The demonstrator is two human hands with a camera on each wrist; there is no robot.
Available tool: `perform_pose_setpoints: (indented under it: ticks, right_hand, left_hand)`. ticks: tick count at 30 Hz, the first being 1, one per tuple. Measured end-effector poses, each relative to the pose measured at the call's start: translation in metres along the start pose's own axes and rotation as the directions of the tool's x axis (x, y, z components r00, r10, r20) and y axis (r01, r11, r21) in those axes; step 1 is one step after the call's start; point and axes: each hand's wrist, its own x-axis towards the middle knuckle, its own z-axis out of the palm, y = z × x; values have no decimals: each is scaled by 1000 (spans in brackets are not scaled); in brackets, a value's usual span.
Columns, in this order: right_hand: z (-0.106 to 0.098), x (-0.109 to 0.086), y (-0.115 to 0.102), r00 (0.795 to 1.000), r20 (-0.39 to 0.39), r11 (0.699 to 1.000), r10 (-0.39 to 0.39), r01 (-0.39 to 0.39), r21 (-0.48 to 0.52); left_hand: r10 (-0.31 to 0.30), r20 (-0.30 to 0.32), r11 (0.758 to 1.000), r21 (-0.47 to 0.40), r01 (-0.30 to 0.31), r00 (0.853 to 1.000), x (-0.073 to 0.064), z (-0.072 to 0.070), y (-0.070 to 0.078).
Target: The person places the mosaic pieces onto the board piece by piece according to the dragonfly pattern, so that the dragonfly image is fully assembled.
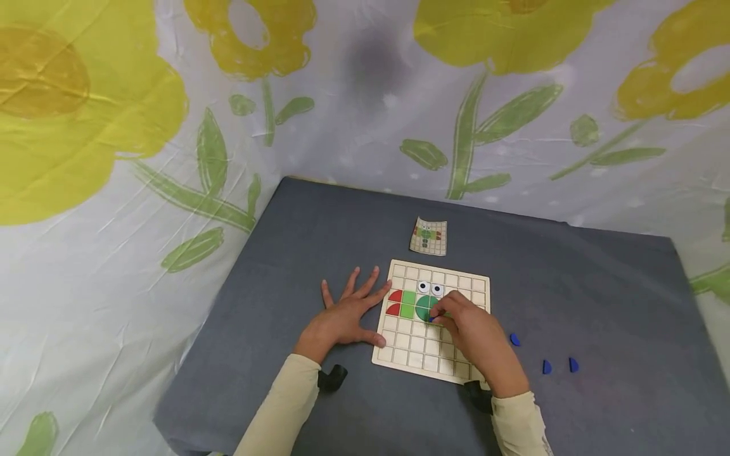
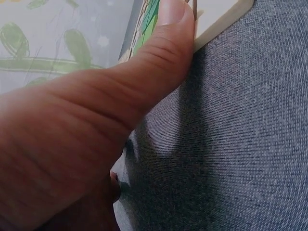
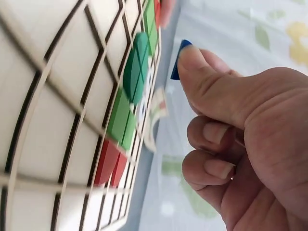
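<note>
My right hand (image 1: 476, 332) pinches a small blue piece (image 3: 179, 60) between thumb and forefinger, over the middle of a wooden grid board (image 1: 417, 345). The other right fingers are curled in toward the palm. Fingers spread wide, my left hand (image 1: 341, 320) lies at the board's left side, its thumb (image 2: 166, 43) on the rim. On the board a dark green circle (image 1: 422, 308) sits below two round eye pieces (image 1: 423, 287). Light green squares (image 1: 407, 304) and red quarter-round pieces (image 1: 395, 296) lie left of it; more green (image 3: 120, 120) and red (image 3: 108, 161) ones show in the right wrist view.
Behind the board lies a small picture card (image 1: 429, 238) with a curled edge, showing a figure on a grid. Right of the board, three blue half-round pieces (image 1: 547, 367) rest on the grey cloth-covered table (image 1: 274, 266). A flower-printed curtain (image 1: 353, 120) hangs behind.
</note>
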Motion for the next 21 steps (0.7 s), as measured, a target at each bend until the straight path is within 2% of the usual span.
perform_pose_setpoints:
  ticks: [6, 16, 21]
  right_hand:
    - [8, 9, -9, 993, 83, 993, -81, 88, -79]
    - [17, 12, -8, 979, 163, 989, -125, 136, -60]
    - [18, 13, -9, 975, 173, 986, -142, 155, -64]
  left_hand:
    - [3, -1, 1000, 12, -3, 1000, 2, 1, 0]
    - [3, -6, 1000, -8, -3, 1000, 0, 1, -2]
    - [20, -19, 1000, -16, -21, 1000, 0, 1, -1]
